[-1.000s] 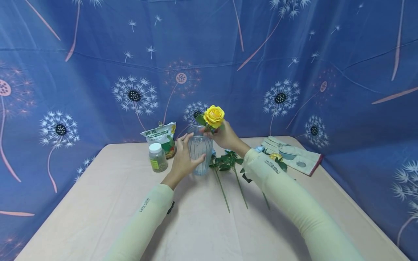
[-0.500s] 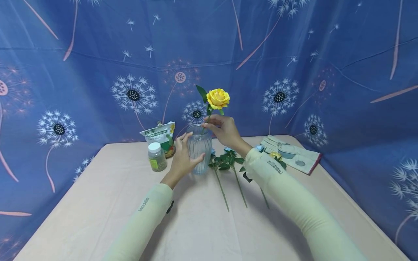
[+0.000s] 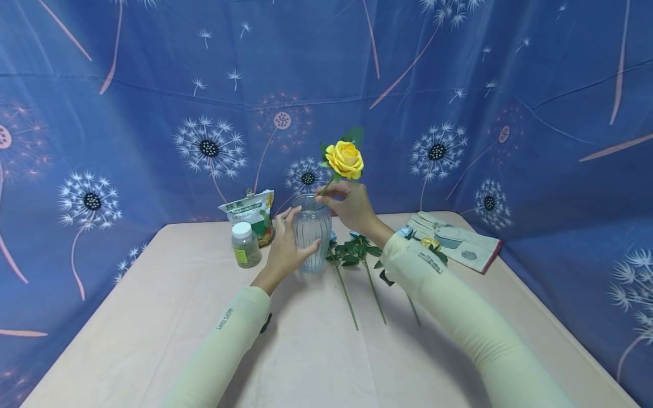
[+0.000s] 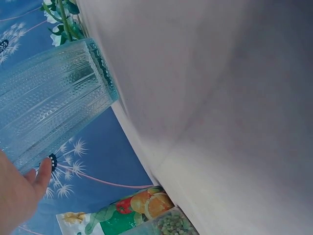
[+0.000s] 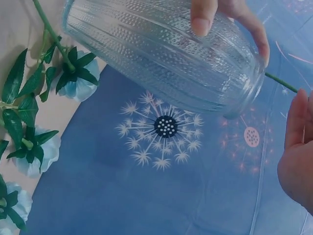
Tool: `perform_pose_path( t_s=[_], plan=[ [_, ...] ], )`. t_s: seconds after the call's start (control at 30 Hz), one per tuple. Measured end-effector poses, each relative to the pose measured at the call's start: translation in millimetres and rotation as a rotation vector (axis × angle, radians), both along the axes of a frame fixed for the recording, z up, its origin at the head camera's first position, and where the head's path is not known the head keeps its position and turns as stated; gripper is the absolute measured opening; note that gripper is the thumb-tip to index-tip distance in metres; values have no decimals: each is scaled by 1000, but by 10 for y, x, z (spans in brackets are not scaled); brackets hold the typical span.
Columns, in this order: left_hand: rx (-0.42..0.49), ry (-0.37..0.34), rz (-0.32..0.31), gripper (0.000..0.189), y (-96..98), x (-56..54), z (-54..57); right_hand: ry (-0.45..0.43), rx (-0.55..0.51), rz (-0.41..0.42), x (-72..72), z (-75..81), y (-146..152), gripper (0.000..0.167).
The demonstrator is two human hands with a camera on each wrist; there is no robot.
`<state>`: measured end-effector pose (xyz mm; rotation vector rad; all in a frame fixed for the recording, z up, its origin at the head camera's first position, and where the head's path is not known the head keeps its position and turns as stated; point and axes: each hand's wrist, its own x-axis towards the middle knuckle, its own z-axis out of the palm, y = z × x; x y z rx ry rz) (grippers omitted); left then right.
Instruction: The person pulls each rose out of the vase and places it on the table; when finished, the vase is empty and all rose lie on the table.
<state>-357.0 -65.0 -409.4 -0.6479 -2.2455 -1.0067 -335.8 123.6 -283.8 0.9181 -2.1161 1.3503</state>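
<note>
A clear ribbed glass vase (image 3: pixel 313 235) stands upright on the table. My left hand (image 3: pixel 287 243) holds it from the left, thumb across the front and fingertips near the rim. My right hand (image 3: pixel 352 205) pinches the green stem (image 5: pixel 281 82) of a yellow rose (image 3: pixel 344 160) just above the vase mouth. The bloom leans a little right, above the right hand. In the right wrist view the stem reaches down to the mouth, and left-hand fingers (image 5: pixel 203 19) lie on the glass.
A white-capped jar (image 3: pixel 246 246) and a printed bag (image 3: pixel 255 215) stand left of the vase. Blue roses (image 5: pixel 78 81) with long stems lie to its right. Another yellow rose (image 3: pixel 431 245) and a work glove (image 3: pixel 456 241) lie farther right, partly behind the right sleeve.
The yellow rose rose from beside the rim to above the vase, then turned, its leaf shifting from left to right. The left hand and vase have stayed put.
</note>
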Motion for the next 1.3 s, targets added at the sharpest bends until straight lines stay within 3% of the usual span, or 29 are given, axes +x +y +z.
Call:
perform_pose_path(
  t_s=[0.27, 0.47, 0.83, 1.03, 1.3],
  plan=[
    [3, -11, 6, 92, 2, 16, 12, -10, -91, 55, 35, 93, 51, 27],
    [10, -6, 7, 93, 12, 19, 20, 153, -118, 26, 132, 243, 141, 13],
    [13, -19, 12, 91, 12, 31, 18, 357, -303, 89, 419, 477, 290, 26],
    [9, -12, 11, 91, 15, 21, 8, 279, -275, 82, 627, 471, 362, 34],
    [3, -36, 14, 92, 11, 36, 14, 75, -170, 50, 866, 257, 482, 36]
  ],
)
